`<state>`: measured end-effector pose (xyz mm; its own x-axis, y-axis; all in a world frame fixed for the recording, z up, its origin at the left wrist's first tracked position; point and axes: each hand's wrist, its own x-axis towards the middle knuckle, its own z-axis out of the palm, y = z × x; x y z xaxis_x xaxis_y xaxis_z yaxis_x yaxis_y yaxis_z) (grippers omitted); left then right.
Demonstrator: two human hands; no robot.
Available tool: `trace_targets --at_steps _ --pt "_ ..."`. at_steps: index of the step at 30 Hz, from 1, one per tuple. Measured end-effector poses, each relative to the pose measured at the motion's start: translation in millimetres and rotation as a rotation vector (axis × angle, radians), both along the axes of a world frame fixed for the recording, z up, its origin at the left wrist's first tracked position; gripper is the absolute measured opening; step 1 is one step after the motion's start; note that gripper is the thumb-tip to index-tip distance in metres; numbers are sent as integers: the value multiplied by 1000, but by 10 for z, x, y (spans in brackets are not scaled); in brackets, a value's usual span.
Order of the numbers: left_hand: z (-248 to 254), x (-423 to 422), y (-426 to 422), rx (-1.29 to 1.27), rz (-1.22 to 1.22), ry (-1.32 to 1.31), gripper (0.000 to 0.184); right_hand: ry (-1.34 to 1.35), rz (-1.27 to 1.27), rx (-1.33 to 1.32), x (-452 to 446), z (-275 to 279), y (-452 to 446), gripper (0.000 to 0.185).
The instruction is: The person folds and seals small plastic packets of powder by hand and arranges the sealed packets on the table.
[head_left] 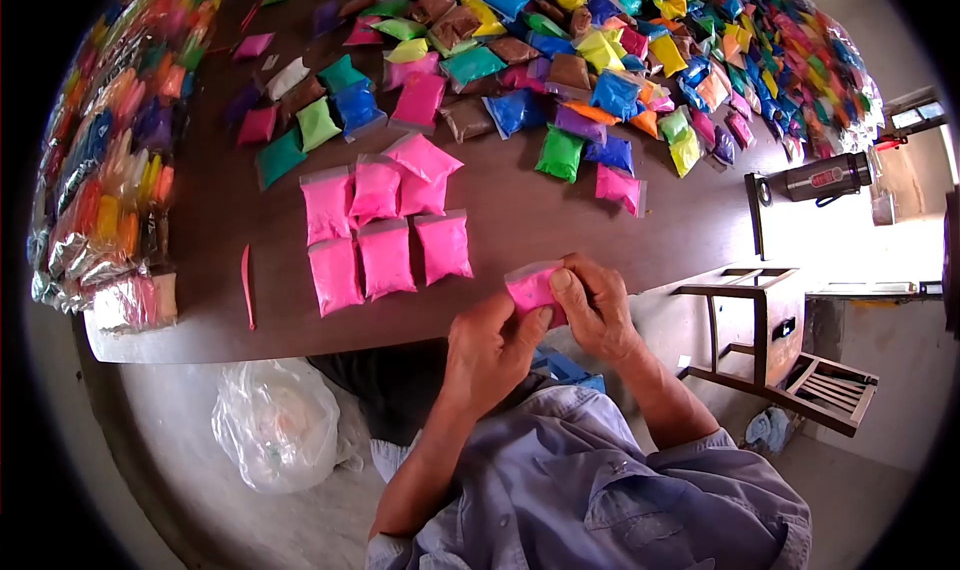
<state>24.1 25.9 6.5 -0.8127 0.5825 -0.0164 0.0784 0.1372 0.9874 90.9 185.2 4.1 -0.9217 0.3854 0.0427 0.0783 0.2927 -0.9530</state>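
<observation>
Between my two hands, just over the table's near edge, is a small clear bag of pink clay [530,286]. My left hand [492,342] grips its lower left side, thumb pressed on the front. On the right side, my right hand [594,310] pinches the bag with the thumb on its face and fingers behind. Left of my hands, several similar pink bags [386,258] lie grouped on the brown table [200,335], some overlapping. A thin pink plastic knife [247,288] lies further left.
Many coloured bags [600,50] spread across the table's far side. Stacked multicolour packs [120,190] line the left. A dark thermos [826,178] appears at the right, above a wooden chair [765,330]. Below the table edge sits a clear plastic sack [275,425].
</observation>
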Motion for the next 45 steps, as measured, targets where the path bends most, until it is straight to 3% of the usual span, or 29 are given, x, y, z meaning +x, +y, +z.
trace_targets --at_steps 10,13,20,26,28,45 --pt "-18 9 -24 -102 -35 -19 28 51 -88 153 -8 -53 -11 26" --pt "14 -5 -14 -63 4 -36 29 26 -15 -28 23 -75 -7 24" --pt "95 -70 -49 -62 -100 -1 31 13 -82 45 -7 9 -32 24" --pt "-55 -33 -43 -40 -47 -21 29 36 -108 108 -2 -117 30 26" --pt "-20 -33 -47 -16 -32 -36 28 -10 -85 -50 0 -85 17 27" --pt "-23 -37 -79 -80 -60 -33 18 -7 37 -73 21 -26 59 20"
